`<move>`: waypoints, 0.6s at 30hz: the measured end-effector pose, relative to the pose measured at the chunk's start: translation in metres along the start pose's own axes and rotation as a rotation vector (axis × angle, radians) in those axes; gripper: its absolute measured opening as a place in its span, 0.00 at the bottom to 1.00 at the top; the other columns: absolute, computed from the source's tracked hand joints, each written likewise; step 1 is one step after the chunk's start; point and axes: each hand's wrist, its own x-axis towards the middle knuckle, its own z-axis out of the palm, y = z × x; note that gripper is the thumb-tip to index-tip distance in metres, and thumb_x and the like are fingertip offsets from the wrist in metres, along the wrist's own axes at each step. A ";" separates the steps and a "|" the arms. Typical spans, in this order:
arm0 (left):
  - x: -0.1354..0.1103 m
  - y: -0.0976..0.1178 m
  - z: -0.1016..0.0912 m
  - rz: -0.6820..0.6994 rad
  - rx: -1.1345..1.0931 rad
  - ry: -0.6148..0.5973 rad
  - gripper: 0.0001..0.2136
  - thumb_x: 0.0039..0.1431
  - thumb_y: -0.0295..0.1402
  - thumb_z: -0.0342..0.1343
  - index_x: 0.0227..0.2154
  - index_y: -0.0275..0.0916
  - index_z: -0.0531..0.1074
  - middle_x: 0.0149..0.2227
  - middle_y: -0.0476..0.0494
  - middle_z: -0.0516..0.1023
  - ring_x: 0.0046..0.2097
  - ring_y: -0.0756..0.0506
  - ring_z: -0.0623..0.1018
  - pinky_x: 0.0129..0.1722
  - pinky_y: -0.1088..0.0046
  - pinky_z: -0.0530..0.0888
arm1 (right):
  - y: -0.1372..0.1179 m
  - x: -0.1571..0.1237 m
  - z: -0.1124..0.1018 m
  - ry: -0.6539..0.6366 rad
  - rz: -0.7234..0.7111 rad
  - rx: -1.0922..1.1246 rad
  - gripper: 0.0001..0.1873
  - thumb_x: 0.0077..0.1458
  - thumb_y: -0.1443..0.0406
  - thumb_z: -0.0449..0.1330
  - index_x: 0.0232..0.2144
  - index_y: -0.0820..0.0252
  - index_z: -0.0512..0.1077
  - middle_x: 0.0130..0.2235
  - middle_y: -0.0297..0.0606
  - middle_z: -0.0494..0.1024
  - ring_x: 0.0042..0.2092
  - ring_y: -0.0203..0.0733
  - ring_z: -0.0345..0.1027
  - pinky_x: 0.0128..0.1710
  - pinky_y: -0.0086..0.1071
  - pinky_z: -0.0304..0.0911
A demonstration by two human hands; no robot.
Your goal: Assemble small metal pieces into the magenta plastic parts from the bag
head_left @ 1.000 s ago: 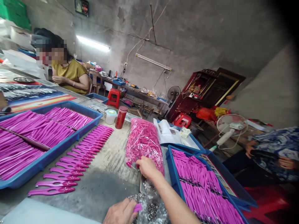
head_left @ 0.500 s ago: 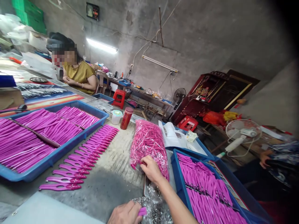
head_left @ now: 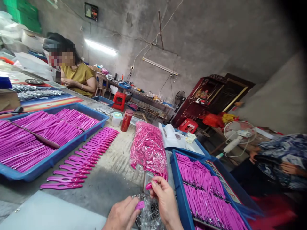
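Note:
My left hand (head_left: 122, 214) sits at the bottom edge, its fingers pinched on a small pink plastic piece (head_left: 139, 205). My right hand (head_left: 163, 199) is beside it, closed on another small pink piece (head_left: 148, 185). Both hover over a clear bag of small metal parts (head_left: 148, 212). Just beyond my right hand lies a clear bag stuffed with pink pieces (head_left: 147, 148). A row of pink handles (head_left: 83, 159) is laid out on the table to the left.
A blue tray of pink handles (head_left: 35, 137) lies at left, another blue tray (head_left: 206, 191) at right. A red bottle (head_left: 126, 120) and a small tub (head_left: 116, 119) stand further back. One person in yellow (head_left: 76, 76) sits at far left, another in a blue pattern (head_left: 283, 159) at right near a fan (head_left: 237, 134).
My right hand has pulled back from the bag of pink pieces toward my left hand, now with a pink piece in its fingers. The left hand has stayed put.

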 end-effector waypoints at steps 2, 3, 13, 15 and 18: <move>0.003 0.004 -0.008 0.000 -0.008 -0.043 0.09 0.64 0.30 0.38 0.39 0.39 0.64 0.23 0.50 0.68 0.23 0.51 0.72 0.22 0.81 0.68 | 0.006 -0.012 -0.006 0.011 0.051 0.071 0.18 0.33 0.54 0.66 0.23 0.59 0.68 0.17 0.29 0.71 0.18 0.32 0.59 0.18 0.25 0.55; 0.005 0.006 -0.011 0.007 -0.008 -0.058 0.09 0.64 0.30 0.39 0.40 0.39 0.64 0.23 0.50 0.69 0.23 0.51 0.72 0.22 0.81 0.69 | 0.009 -0.017 -0.009 0.020 0.067 0.091 0.19 0.31 0.54 0.67 0.22 0.59 0.68 0.17 0.30 0.72 0.18 0.32 0.59 0.18 0.25 0.55; 0.006 0.025 -0.027 0.072 0.032 -0.102 0.08 0.63 0.28 0.40 0.41 0.37 0.63 0.24 0.49 0.69 0.23 0.50 0.73 0.22 0.78 0.70 | 0.026 -0.046 -0.024 0.077 0.009 0.058 0.21 0.32 0.49 0.66 0.21 0.59 0.69 0.15 0.29 0.69 0.16 0.33 0.59 0.15 0.27 0.58; 0.007 0.028 -0.029 0.077 0.047 -0.110 0.09 0.63 0.29 0.39 0.40 0.37 0.63 0.24 0.49 0.69 0.23 0.50 0.73 0.21 0.78 0.69 | 0.030 -0.048 -0.025 0.084 0.009 0.061 0.21 0.33 0.48 0.65 0.21 0.59 0.68 0.15 0.28 0.68 0.16 0.33 0.59 0.15 0.27 0.57; 0.005 0.030 -0.031 0.089 0.066 -0.118 0.09 0.63 0.29 0.39 0.41 0.36 0.63 0.23 0.49 0.69 0.22 0.50 0.72 0.21 0.78 0.69 | 0.033 -0.052 -0.026 0.085 0.016 0.063 0.21 0.34 0.48 0.64 0.20 0.59 0.68 0.13 0.26 0.65 0.16 0.33 0.57 0.16 0.26 0.56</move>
